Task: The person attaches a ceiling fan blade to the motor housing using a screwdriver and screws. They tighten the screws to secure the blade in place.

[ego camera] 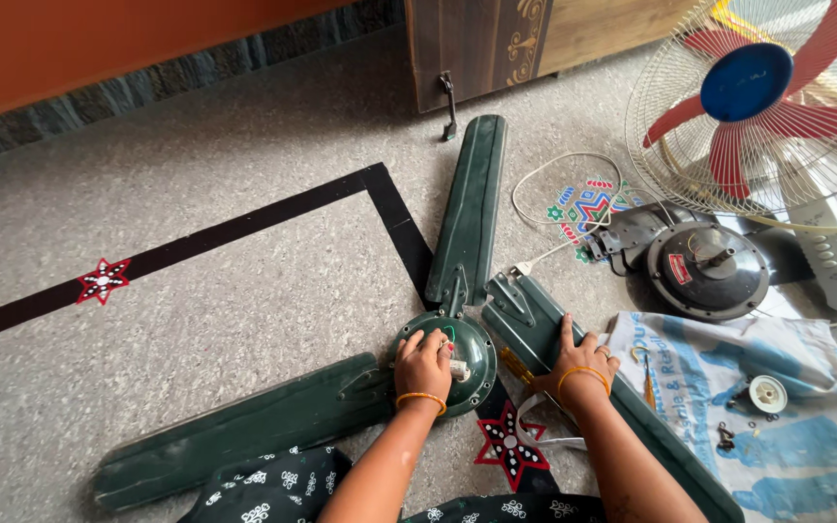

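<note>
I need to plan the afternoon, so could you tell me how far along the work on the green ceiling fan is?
Done: two blades sit attached to the green motor hub. In hand: the left hand presses on the hub while the right hand steadies the third blade, whose bracket lies beside the hub, apparently not joined. Left: that joint, and small loose parts lie on the cloth.

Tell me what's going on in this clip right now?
A person sits on a speckled grey floor over a dark green ceiling fan. The left hand rests on its round green motor hub; the right hand presses flat on one long green metal blade. Two more blades are attached to the hub. Beside it lie a black round motor housing, a white and blue printed sack holding small parts, and a red-bladed pedestal fan.
</note>
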